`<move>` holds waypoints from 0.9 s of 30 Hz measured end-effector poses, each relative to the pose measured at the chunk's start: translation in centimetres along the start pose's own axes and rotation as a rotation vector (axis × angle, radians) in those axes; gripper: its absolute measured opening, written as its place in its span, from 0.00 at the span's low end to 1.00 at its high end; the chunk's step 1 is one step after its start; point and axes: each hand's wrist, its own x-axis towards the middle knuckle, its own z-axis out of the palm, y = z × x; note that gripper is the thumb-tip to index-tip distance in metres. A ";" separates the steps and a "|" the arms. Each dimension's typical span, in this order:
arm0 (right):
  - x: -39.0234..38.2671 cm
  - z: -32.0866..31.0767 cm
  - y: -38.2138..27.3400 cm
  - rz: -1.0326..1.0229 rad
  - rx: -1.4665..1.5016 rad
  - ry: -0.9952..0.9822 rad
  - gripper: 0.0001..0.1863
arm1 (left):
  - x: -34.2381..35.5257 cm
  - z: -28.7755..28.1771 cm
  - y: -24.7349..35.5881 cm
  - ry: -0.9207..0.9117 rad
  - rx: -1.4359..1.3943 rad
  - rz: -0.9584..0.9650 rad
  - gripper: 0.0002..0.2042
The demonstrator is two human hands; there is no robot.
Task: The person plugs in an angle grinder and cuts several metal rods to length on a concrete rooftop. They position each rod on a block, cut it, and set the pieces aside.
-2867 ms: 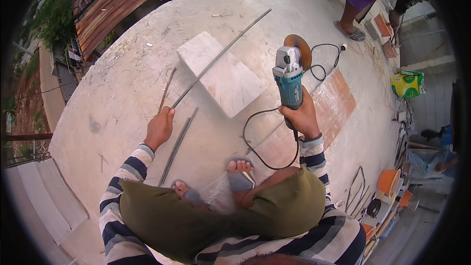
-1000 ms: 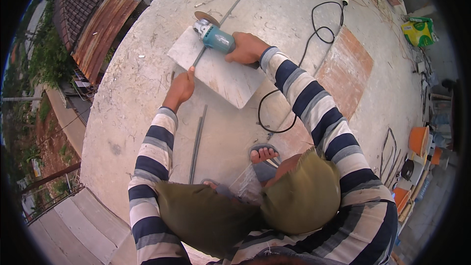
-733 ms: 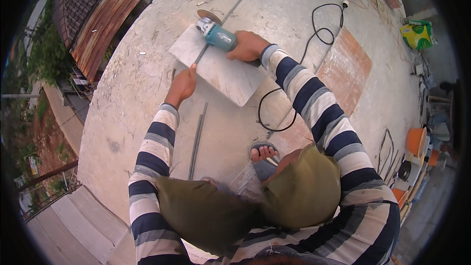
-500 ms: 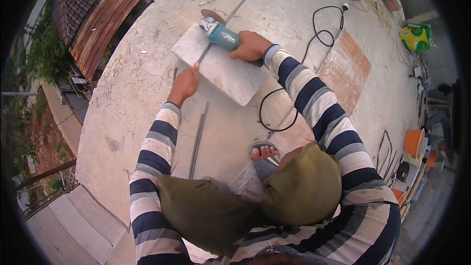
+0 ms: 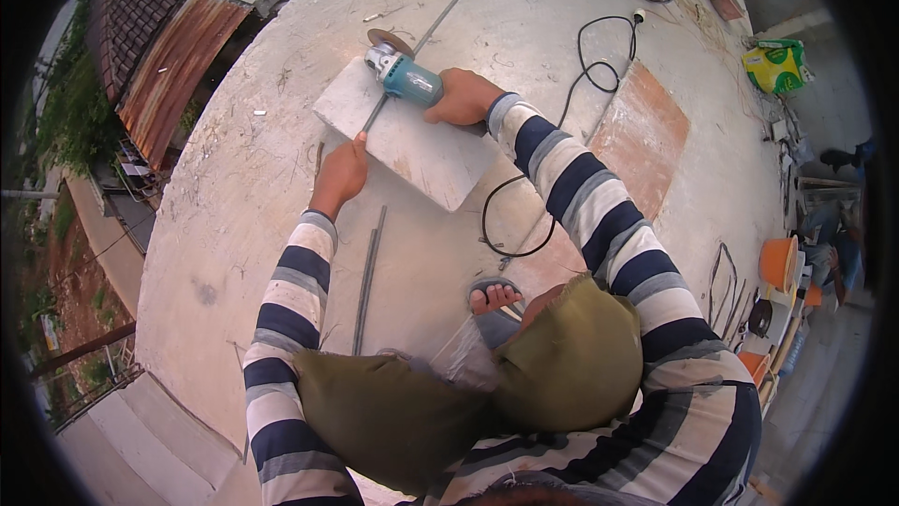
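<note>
Grinder (image 5: pixel 412 82) gripped in right hand (image 5: pixel 463 97), fingers wrapped; left hand (image 5: pixel 341 172), fingers closed on rod (image 5: pixel 456 0) across slab (image 5: pixel 421 158). I'd pin rod firmly, hold disc (image 5: pixel 394 41) square, left hand clear.

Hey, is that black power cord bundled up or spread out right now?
Spread out: the black cord curves loosely over the concrete, one loop beside the reddish board, another bend near the sandalled foot.

The left grip (image 5: pixel 341 172) and right grip (image 5: pixel 462 97) extend forward, curled.
</note>
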 end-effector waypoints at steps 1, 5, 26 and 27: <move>0.2 0.0 0.0 -0.007 0.011 -0.014 0.41 | 0.0 0.0 -0.2 0.002 -0.002 -0.012 0.40; -0.2 -0.2 -0.4 0.010 0.006 0.007 0.41 | 0.1 -0.1 -0.2 -0.004 -0.006 -0.020 0.39; -0.1 -0.4 -0.7 0.008 -0.021 -0.007 0.40 | -0.2 -0.3 -0.1 0.010 0.005 -0.004 0.37; 0.1 -0.3 -0.5 0.007 -0.024 -0.003 0.40 | -0.1 -0.2 0.1 0.015 0.006 0.004 0.37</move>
